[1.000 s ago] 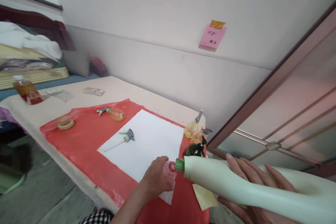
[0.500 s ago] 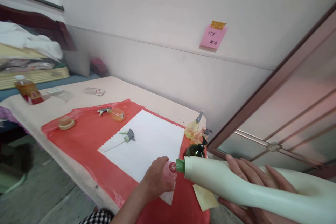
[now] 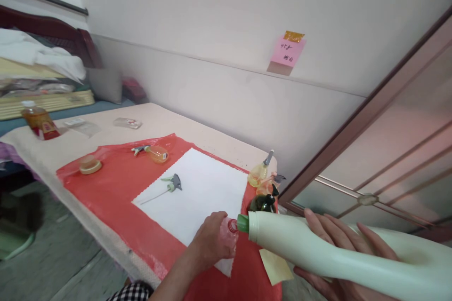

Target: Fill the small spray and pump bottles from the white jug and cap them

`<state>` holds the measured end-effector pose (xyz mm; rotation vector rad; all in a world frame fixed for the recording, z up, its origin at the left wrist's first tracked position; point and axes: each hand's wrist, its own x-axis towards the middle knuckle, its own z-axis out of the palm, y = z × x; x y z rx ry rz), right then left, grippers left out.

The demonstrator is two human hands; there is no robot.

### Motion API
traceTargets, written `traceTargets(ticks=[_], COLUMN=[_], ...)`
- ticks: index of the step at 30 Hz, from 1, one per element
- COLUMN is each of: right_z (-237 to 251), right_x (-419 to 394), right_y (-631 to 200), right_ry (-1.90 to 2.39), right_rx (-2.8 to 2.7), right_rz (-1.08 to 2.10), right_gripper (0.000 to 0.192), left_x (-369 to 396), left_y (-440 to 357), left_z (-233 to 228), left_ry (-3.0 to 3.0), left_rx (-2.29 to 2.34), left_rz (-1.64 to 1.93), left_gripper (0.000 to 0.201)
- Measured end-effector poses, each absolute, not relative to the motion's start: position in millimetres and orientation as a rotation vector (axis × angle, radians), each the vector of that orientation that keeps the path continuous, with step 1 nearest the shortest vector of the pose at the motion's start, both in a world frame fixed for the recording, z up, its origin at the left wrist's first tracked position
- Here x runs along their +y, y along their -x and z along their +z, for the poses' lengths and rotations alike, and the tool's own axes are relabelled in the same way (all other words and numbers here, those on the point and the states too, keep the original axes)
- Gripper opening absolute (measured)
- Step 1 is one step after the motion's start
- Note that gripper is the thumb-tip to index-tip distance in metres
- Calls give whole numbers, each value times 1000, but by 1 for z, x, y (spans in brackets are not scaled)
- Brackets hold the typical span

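Observation:
Wrapped around a small pink clear bottle (image 3: 229, 237), my left hand (image 3: 208, 244) keeps its red-rimmed mouth turned to the right. My right hand (image 3: 348, 244) grips a large pale green jug (image 3: 293, 230), tipped onto its side. The jug's green spout (image 3: 243, 222) is right at the bottle's mouth; whether the two touch I cannot tell, and no liquid shows between them. On the white sheet (image 3: 208, 183) lies a grey and green spray head (image 3: 173, 183) with its thin tube. The sheet rests on a red plastic cover (image 3: 116, 197).
At the right corner stand a yellowish spray bottle (image 3: 258, 173), an orange bottle (image 3: 266, 187) and a dark pump bottle (image 3: 263, 203). An amber spray bottle (image 3: 158, 154) and a tape roll (image 3: 90, 164) lie on the red cover. A drink bottle (image 3: 39, 121) sits far left.
Hands, jug and bottle have hardly moved. The view has shifted very slightly, and the lower edge of the pink wall note sits further from the wall's seam.

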<state>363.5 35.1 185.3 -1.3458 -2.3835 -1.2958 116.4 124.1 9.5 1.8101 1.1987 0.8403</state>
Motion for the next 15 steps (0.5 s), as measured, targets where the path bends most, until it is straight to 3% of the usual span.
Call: traceTargets(ticks=[7,15], right_z=[186,185], right_x=[37,35], right_y=[-366,-369], right_ry=[1324,1332], right_rx=[-2426,-2419], right_rz=[-1341,-1311], right_gripper=[52,59], left_x=[124,122], left_y=[-115,-114], left_z=[12,22], left_ry=[-1795,-1743], left_rx=[1178,1171], left_rz=[838,828], left_gripper=[68,68])
